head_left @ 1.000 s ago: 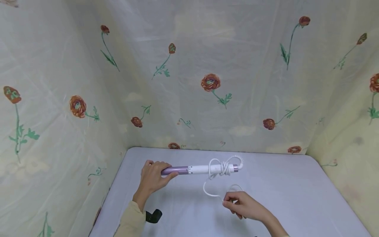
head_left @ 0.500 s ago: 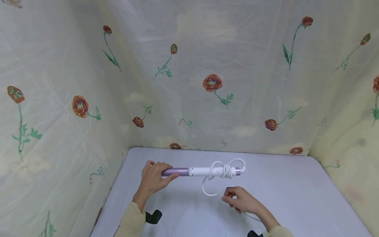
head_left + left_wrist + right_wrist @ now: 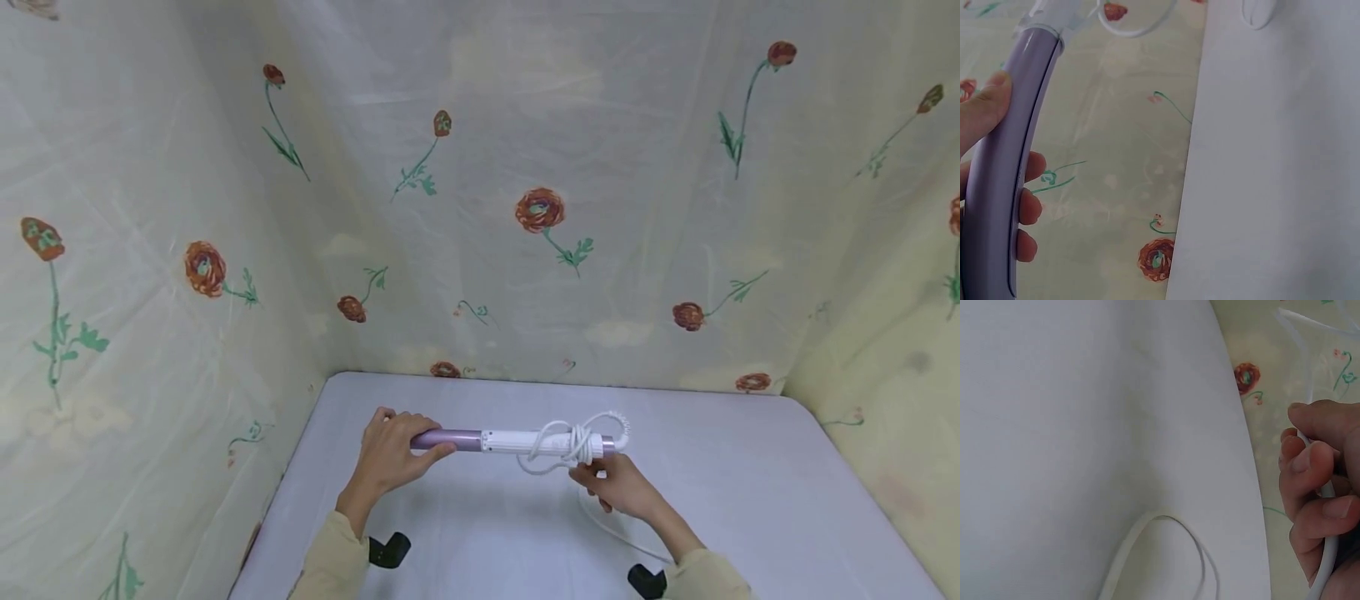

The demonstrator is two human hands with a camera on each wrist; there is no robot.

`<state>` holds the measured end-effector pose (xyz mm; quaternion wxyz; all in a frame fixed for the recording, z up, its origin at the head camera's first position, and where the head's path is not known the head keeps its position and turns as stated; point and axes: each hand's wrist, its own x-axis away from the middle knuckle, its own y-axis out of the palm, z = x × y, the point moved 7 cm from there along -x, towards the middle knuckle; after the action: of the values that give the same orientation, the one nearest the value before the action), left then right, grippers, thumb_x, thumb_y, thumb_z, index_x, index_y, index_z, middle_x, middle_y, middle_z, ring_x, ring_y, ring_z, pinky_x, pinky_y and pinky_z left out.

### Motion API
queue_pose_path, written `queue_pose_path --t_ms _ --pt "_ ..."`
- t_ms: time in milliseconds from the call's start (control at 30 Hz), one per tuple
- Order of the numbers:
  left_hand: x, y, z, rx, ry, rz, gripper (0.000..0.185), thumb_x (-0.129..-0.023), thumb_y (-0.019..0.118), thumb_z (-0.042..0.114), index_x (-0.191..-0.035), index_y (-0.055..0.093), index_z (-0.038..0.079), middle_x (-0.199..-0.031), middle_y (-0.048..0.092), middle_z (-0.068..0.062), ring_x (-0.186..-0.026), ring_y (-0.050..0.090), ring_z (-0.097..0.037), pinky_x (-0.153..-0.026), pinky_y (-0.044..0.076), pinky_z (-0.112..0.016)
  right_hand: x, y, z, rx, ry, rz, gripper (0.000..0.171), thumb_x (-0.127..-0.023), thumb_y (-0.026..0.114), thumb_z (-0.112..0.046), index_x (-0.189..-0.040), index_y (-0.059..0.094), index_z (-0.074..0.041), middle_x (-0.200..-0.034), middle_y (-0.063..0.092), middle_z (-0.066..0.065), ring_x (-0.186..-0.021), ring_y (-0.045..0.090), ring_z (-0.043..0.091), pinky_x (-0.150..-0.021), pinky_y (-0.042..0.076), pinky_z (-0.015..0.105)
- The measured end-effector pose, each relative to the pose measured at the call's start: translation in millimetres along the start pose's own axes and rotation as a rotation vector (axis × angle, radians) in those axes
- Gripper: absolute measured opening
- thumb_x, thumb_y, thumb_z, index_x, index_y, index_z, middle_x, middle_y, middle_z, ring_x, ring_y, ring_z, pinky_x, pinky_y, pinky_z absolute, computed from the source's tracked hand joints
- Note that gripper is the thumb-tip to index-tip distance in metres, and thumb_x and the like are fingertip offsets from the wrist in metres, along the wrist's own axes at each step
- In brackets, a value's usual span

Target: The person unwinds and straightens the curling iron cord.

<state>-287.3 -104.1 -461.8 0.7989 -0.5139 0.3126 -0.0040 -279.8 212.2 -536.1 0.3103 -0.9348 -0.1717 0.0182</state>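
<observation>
My left hand (image 3: pixel 393 450) grips the purple end of a purple-and-white hair straightener (image 3: pixel 517 442), held level above the table. In the left wrist view the thumb lies along one side of the purple body (image 3: pixel 1007 156), and fingertips curl round the other. White cord (image 3: pixel 581 442) is wound in several turns about the straightener's white part, near its right end. Just below those coils, my right hand (image 3: pixel 618 487) pinches the cord. The right wrist view shows the cord (image 3: pixel 1330 553) running through the curled fingers (image 3: pixel 1313 469), with a slack loop hanging beside them.
A white table (image 3: pixel 480 533) lies beneath both hands. Flower-printed cloth (image 3: pixel 480 250) encloses it at the back and both sides. Dark wrist-worn pieces (image 3: pixel 390 550) show near both sleeves. A loose length of cord trails toward the right forearm.
My right hand has moved up and slightly right to the straightener's right end, bringing the cord up close under the coils. The straightener has dipped slightly at its right end; my left hand keeps its grip.
</observation>
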Motion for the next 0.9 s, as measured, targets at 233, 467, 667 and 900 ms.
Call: queue_pose_path --t_ms 233,467,667,900 --pt "-0.4 -0.1 3.2 0.024 0.020 -0.024 0.043 -0.078 0.063 0.063 -0.095 0.073 0.025 -0.084 0.072 0.011 -0.069 0.051 -0.004 -0.079 0.034 -0.032 -5 -24 -9 0.008 -0.119 0.089 0.004 -0.088 0.057 0.001 -0.087 0.054 -0.002 -0.064 0.054 0.009 -0.038 0.044 0.005 -0.037 0.038 0.022" --pt "0.7 2.4 4.2 0.036 0.013 -0.076 0.043 -0.079 0.063 0.063 -0.094 0.073 0.025 -0.081 0.070 0.012 -0.069 0.049 -0.003 -0.081 0.035 -0.034 -8 -45 -16 0.106 -0.227 0.149 0.004 -0.091 0.056 -0.002 -0.092 0.059 -0.004 -0.066 0.055 0.002 -0.040 0.042 0.001 -0.037 0.038 0.022" --pt "2.5 2.8 4.1 0.034 0.019 -0.084 0.041 -0.078 0.064 0.061 -0.095 0.073 0.025 -0.081 0.070 0.012 -0.069 0.050 -0.002 -0.080 0.034 -0.033 -15 -65 -16 0.175 -0.160 0.207 0.012 -0.094 0.058 -0.017 -0.088 0.059 -0.007 -0.074 0.060 0.008 -0.055 0.048 0.004 -0.047 0.041 0.022" --pt "4.2 9.4 3.2 0.005 0.020 -0.134 0.042 -0.079 0.063 0.062 -0.095 0.073 0.025 -0.082 0.070 0.012 -0.071 0.050 -0.003 -0.080 0.033 -0.032 -21 -82 -26 0.167 -0.092 0.201 0.027 -0.096 0.055 -0.031 -0.091 0.058 -0.005 -0.072 0.054 0.006 -0.045 0.043 0.008 -0.043 0.039 0.025"
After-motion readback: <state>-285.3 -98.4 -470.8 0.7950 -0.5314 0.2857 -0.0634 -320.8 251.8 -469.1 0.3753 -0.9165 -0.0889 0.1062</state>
